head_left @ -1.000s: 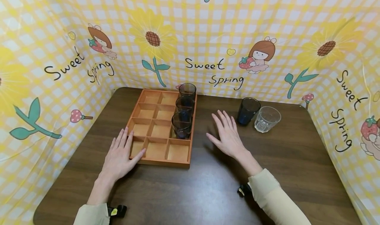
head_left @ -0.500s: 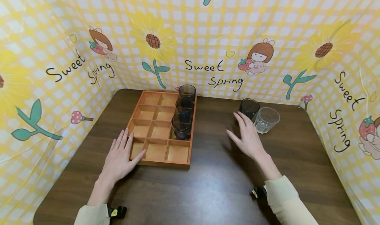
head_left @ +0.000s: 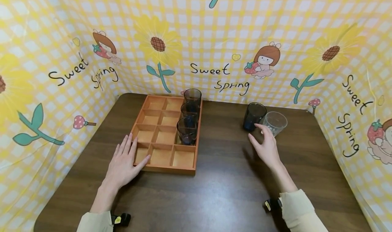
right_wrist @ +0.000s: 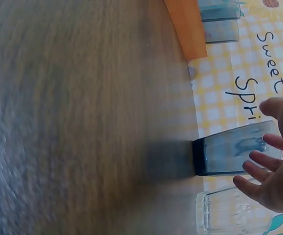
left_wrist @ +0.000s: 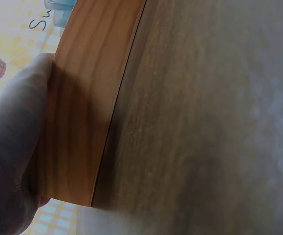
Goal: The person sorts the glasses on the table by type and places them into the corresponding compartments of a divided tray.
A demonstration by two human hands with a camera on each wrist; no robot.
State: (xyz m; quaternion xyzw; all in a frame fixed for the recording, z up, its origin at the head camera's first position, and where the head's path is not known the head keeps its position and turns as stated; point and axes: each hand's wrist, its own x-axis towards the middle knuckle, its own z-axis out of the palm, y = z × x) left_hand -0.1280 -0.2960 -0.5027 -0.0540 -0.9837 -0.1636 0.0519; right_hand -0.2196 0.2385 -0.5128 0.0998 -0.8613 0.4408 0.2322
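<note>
In the head view my left hand (head_left: pixel 121 162) rests on the near left corner of a wooden compartment tray (head_left: pixel 180 171), fingers straight along its left side and thumb over the front rim. The left wrist view shows the thumb against the tray's wall (left_wrist: pixel 77 112). My right hand (head_left: pixel 268 149) is over the table at the right, fingers spread and slightly bent, holding nothing. It is just in front of a dark blue glass (head_left: pixel 254 116) and a clear glass (head_left: pixel 278 120), overlapping the clear one. Both glasses stand upright; the right wrist view shows the blue glass (right_wrist: pixel 229 151) behind the fingertips.
Dark glasses (head_left: pixel 187 131) stand in a row in the tray's right column. The brown table (head_left: pixel 214 198) extends between the hands. A yellow checked cloth (head_left: pixel 208 38) with printed flowers walls off the back and sides.
My right hand has moved right across the table, first towards the blue glass, then in front of the clear one. My left hand and the tray have stayed put.
</note>
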